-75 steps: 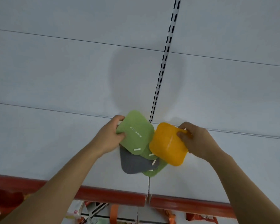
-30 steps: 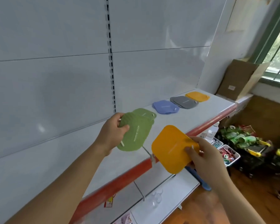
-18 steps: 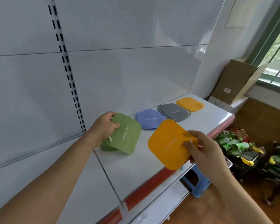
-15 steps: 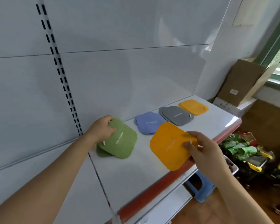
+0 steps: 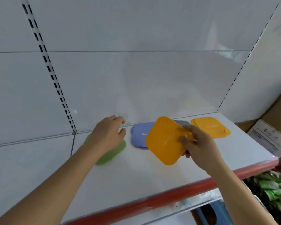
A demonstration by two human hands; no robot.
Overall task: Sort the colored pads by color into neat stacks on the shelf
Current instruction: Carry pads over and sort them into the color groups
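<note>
Orange pad (image 5: 166, 140) is sitting tilted in the air above the shelf (image 5: 136, 176), right hand (image 5: 197, 144) pinching its right corner between thumb and fingers. Behind it, at about 12 o'clock, a grey pad (image 5: 183, 122) is showing only as a sliver. Blue stack (image 5: 139, 135) is lying flat at 9 o'clock from the held pad, partly covered by it. At 2 o'clock from the held pad, well apart, an orange stack (image 5: 210, 127) is lying near the shelf's back right corner. Left hand (image 5: 108, 135) is hovering or resting over the green stack (image 5: 110, 153) at the shelf's left, fingers loosely spread, gripping nothing; contact cannot be told, view blurred. Red edge strip (image 5: 152, 200) is running along the shelf front. Cardboard box (image 5: 272, 127) is standing at 3 o'clock beyond the shelf end.
</note>
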